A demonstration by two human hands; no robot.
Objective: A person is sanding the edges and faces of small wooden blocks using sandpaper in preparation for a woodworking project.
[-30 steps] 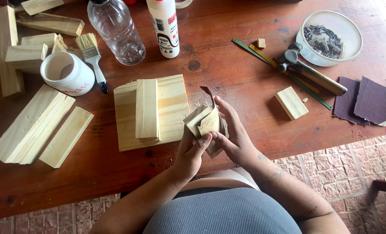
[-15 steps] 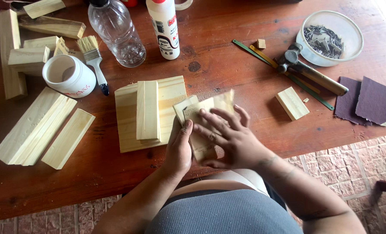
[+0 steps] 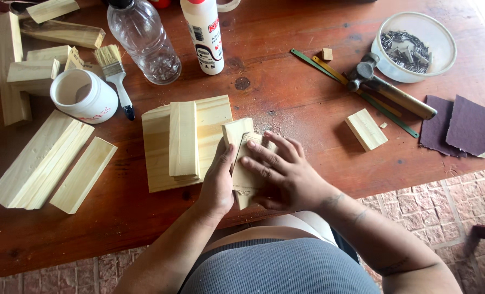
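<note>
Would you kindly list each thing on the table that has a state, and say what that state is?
Left hand: open, steadying the small wood piece.
Right hand: flat, fingers spread, pressing on the small wood piece.
Small wood piece: lying flat under both hands.
Plastic bottle: upright, nails at its bottom.
Glue bottle: upright.
White cup: on its side.
Bowl: holds nails.
Hammer: lying idle.

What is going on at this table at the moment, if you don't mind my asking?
A person is working at a wooden table. The right hand lies flat on a sheet of sandpaper at the table's near edge, and the left hand steadies a small wood block beside it. A stack of boards lies just left. A hammer, bowl of nails, glue bottle and paintbrush sit farther back.
</note>
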